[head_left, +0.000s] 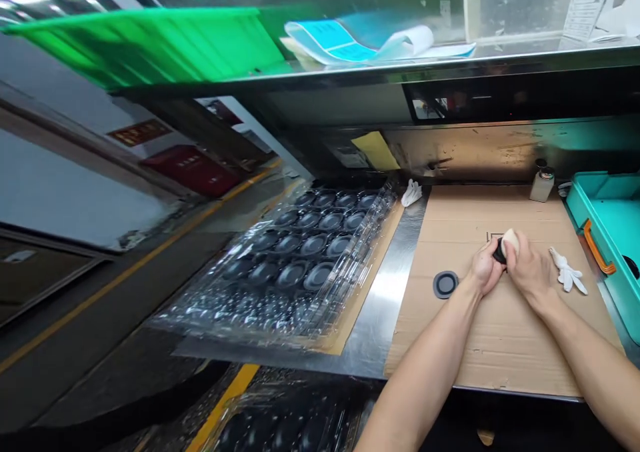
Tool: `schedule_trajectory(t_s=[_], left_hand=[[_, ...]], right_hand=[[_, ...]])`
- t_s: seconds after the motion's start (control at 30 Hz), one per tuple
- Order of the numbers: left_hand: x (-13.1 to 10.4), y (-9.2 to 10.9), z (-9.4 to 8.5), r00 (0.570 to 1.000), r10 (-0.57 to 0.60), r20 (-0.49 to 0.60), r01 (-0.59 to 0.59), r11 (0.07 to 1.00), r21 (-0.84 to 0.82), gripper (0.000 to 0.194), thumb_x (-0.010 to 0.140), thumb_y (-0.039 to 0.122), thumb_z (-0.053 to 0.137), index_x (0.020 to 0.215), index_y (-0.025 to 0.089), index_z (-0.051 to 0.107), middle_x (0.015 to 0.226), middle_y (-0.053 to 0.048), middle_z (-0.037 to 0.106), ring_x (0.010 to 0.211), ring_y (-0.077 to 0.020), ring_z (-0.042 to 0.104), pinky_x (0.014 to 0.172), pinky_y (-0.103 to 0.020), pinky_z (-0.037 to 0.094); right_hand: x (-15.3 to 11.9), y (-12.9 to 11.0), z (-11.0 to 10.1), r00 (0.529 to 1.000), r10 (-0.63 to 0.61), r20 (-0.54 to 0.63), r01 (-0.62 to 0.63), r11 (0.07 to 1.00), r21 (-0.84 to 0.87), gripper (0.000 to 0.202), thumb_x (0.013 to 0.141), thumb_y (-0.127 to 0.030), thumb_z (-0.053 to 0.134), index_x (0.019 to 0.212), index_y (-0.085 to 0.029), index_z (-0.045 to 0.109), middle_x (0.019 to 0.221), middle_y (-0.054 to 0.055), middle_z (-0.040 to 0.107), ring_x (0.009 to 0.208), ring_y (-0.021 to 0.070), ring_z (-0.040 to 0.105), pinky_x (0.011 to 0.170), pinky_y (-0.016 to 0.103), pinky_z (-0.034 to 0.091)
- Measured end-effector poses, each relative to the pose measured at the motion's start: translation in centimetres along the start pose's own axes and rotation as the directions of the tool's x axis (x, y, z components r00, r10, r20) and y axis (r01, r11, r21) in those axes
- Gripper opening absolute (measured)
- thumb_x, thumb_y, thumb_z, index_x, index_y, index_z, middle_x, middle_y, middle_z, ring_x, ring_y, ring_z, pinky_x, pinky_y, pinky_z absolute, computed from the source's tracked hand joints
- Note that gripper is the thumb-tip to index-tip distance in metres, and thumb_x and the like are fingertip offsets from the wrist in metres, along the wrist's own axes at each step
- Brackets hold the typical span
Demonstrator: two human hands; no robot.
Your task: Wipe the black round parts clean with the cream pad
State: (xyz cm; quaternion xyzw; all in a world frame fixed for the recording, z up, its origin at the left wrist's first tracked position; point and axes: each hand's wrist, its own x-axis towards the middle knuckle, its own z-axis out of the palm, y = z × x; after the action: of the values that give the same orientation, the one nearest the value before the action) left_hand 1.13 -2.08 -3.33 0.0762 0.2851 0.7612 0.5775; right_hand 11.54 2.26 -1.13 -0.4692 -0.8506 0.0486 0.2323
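My left hand (pixel 485 267) is closed around a small black part (pixel 499 252), most of it hidden by my fingers. In my right hand (pixel 527 269) is a whitish rounded pad (pixel 511 240), pressed against the black part; whether it is cloth or sponge I cannot tell. Both hands meet above a cardboard sheet (pixel 435 339) on the metal bench. To the left of my left wrist, a flat dark ring-shaped disc (pixel 445 284) lies on the cardboard. A crumpled white glove (pixel 568 272) rests to the right of my right hand.
Left on the bench, a clear plastic tray (pixel 210 312) holds rows of black round parts. A small bottle (pixel 542 185) stands at the cardboard's back, beside a teal bin (pixel 595 205) with an orange handle. Another white glove (pixel 412 193) lies behind. A green crate (pixel 165 45) sits on the shelf above.
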Motion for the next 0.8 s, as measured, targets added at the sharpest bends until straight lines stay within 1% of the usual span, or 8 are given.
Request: schedule_trajectory(t_s=[0.07,0.23,0.33,0.5,0.6,0.67,0.73,0.8], left_hand=[[0.1,0.1,-0.2,1.0,0.008,-0.004,-0.008,1.0,-0.006,0.023,0.098,0.026,0.054,0.1,0.013,0.073,0.108,-0.012,0.073,0.107,-0.0229,0.067,0.101,-0.04,0.051],[0.3,0.1,-0.5,1.0,0.014,-0.014,-0.014,1.0,-0.005,0.026,0.099,0.027,0.052,0.099,0.012,0.072,0.103,-0.011,0.072,0.099,-0.0213,0.068,0.099,-0.04,0.052],[0.3,0.2,-0.6,1.0,0.002,-0.02,-0.003,1.0,-0.011,0.026,0.099,0.027,0.05,0.098,0.013,0.072,0.105,-0.011,0.073,0.104,-0.0223,0.068,0.103,-0.041,0.051],[0.1,0.5,-0.6,0.999,0.035,0.011,-0.035,0.999,-0.019,0.029,0.099,0.032,0.05,0.097,0.014,0.072,0.112,-0.014,0.074,0.115,-0.0261,0.066,0.107,-0.042,0.048],[0.1,0.4,-0.3,0.996,0.084,0.013,-0.085,0.995,0.051,0.025,0.098,0.03,0.054,0.1,0.014,0.072,0.105,-0.012,0.075,0.109,-0.0245,0.068,0.107,-0.041,0.047],[0.1,0.3,-0.2,0.996,0.093,0.009,-0.094,0.992,0.086,0.024,0.098,0.031,0.055,0.101,0.013,0.072,0.104,-0.012,0.075,0.107,-0.0243,0.07,0.107,-0.042,0.047],[0.1,0.2,-0.1,0.996,0.085,0.009,-0.086,0.992,0.091,0.025,0.098,0.032,0.055,0.101,0.013,0.071,0.107,-0.014,0.075,0.109,-0.0254,0.069,0.106,-0.043,0.048],[0.0,0.2,0.0,0.997,0.082,0.014,-0.083,0.993,0.087,0.024,0.098,0.032,0.056,0.101,0.013,0.07,0.11,-0.015,0.075,0.114,-0.0267,0.067,0.105,-0.045,0.048]], right_hand=[[0.1,0.0,0.1,0.998,0.058,-0.012,-0.058,0.998,-0.023,0.048,0.104,-0.042,0.041,0.141,-0.014,0.05,0.107,0.016,0.074,0.08,0.0239,0.069,0.066,0.029,0.043],[-0.2,-0.2,0.1,0.999,0.04,0.033,-0.039,0.999,-0.023,0.047,0.104,-0.042,0.041,0.142,-0.016,0.05,0.108,0.015,0.074,0.082,0.0228,0.069,0.068,0.028,0.043],[-0.8,-0.6,0.1,0.997,0.06,0.053,-0.06,0.998,0.011,0.046,0.104,-0.041,0.038,0.142,-0.017,0.05,0.113,0.015,0.073,0.085,0.0243,0.07,0.068,0.029,0.044],[-1.3,-0.7,-0.4,0.981,-0.039,0.188,-0.012,0.965,0.261,0.039,0.101,-0.044,0.044,0.134,-0.027,0.054,0.108,0.007,0.075,0.086,0.0244,0.071,0.069,0.029,0.046],[-0.3,-0.1,-0.7,0.983,-0.042,0.179,-0.046,0.885,0.462,0.032,0.098,-0.045,0.048,0.121,-0.027,0.06,0.1,0.004,0.075,0.085,0.0219,0.069,0.072,0.028,0.047],[0.5,0.6,-0.9,0.968,-0.115,0.224,-0.036,0.817,0.576,0.03,0.096,-0.047,0.051,0.111,-0.024,0.064,0.096,0.003,0.075,0.083,0.0199,0.068,0.072,0.028,0.048],[0.9,1.3,-1.1,0.943,-0.165,0.288,-0.05,0.787,0.615,0.03,0.092,-0.047,0.055,0.103,-0.022,0.067,0.092,0.002,0.074,0.079,0.0187,0.067,0.071,0.027,0.048],[1.0,1.8,-1.4,0.951,-0.116,0.285,-0.066,0.827,0.558,0.029,0.091,-0.046,0.057,0.104,-0.022,0.068,0.088,0.002,0.074,0.076,0.0188,0.066,0.069,0.027,0.046]])
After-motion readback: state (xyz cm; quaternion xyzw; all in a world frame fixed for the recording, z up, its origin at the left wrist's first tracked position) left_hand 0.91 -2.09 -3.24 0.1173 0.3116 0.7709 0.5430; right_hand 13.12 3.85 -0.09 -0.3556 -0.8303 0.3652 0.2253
